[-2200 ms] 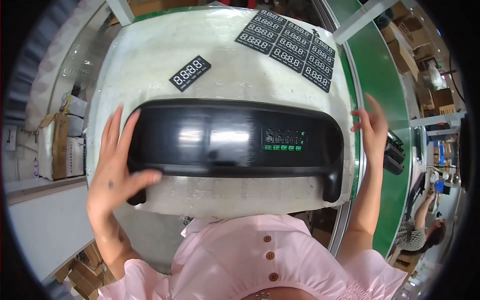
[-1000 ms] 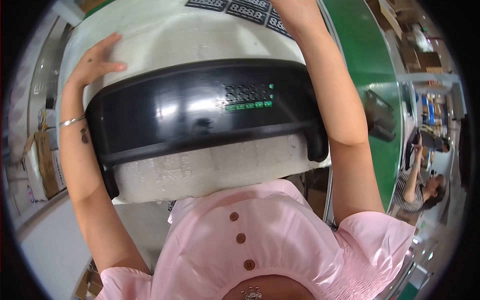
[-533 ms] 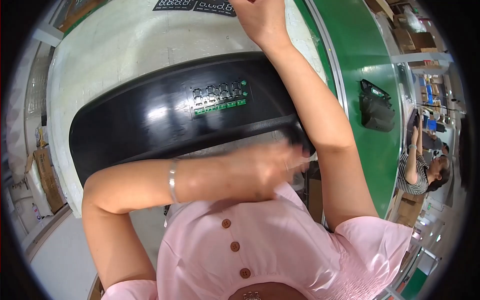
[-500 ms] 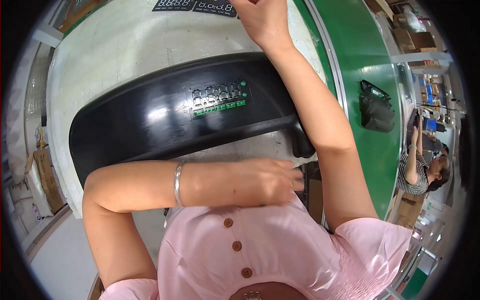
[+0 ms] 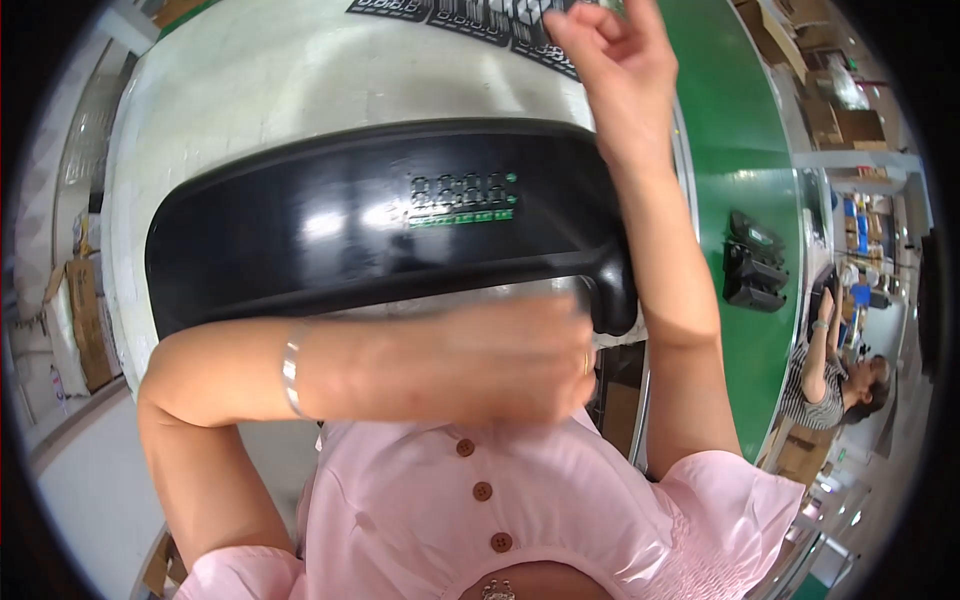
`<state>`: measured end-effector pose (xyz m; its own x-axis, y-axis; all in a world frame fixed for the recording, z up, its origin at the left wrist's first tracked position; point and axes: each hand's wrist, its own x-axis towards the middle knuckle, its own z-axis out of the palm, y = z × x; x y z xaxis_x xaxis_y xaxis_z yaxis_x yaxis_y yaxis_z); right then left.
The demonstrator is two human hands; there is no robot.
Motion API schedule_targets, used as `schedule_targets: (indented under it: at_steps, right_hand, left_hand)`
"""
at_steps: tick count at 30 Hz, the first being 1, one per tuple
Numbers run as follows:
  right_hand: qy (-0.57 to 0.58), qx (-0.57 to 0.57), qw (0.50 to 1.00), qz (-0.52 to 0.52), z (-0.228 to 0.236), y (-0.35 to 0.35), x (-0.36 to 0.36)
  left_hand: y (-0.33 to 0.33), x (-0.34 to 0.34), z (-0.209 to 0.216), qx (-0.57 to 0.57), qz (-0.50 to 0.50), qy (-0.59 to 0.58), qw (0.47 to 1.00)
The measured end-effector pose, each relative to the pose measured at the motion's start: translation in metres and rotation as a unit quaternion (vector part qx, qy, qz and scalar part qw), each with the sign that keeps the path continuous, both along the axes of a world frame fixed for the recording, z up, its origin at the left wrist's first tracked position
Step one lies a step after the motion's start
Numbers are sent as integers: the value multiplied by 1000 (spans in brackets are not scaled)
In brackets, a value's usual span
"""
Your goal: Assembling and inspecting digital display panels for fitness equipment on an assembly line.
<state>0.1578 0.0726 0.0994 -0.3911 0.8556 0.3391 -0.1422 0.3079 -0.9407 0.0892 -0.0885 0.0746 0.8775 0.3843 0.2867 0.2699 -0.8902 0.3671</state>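
A long curved black plastic housing (image 5: pixel 350 235) lies across the white padded work surface (image 5: pixel 240 90). Dark digit segments with green patches fill the display window (image 5: pixel 462 200) in its face. My left hand (image 5: pixel 500 365), wearing a ring, is in front of the housing near my body. Motion smears its fingers, so what they hold, if anything, does not show. Beyond the housing's right end, my right hand (image 5: pixel 625 70) is over the edge of several black display panels (image 5: pixel 470 25) printed with digit segments. Its fingers are loosely curled, with the thumb apart, and I see nothing between them.
To the right runs a green bench top (image 5: pixel 745 190) with black plastic parts (image 5: pixel 755 262) on it. A co-worker in a striped top (image 5: pixel 815 400) sits beyond. Cardboard boxes (image 5: pixel 855 130) stand at far right; another box (image 5: pixel 90 325) is on the left.
The view has shifted, moving the housing and panels slightly right. My right hand has moved right over the panels, and its curled fingers now show. My left hand is larger and more blurred.
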Motion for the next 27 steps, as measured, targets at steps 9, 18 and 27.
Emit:
schedule_targets:
  at_steps: [9,18,27]
  right_hand:
    - [-155,-74,979,111,-32,-25,74]
    - [-212,-35,970,115,-21,-22,82]
    - [-230,-44,963,130,-22,-14,80]
  left_hand:
    - [20,-133,42,-65,408,-100,905]
    - [26,-118,-6,-42,393,37,918]
    - [33,-122,-18,-25,397,25,917]
